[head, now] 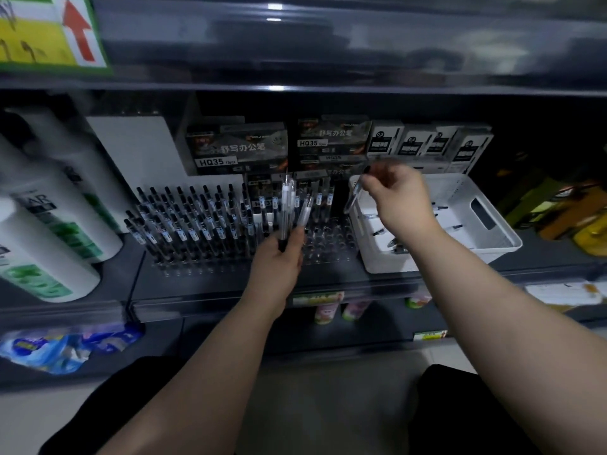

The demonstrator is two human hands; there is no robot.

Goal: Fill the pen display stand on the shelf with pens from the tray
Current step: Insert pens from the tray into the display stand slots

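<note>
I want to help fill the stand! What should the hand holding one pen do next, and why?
Probably move the right hand left and slot its pen into the display stand, whose right-side holes are empty. It pinches the pen by the tray, and the left hand grips a bundle of pens.

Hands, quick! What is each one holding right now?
Left hand: grips a bunch of pens.
Right hand: pinches one pen above the tray.
</note>
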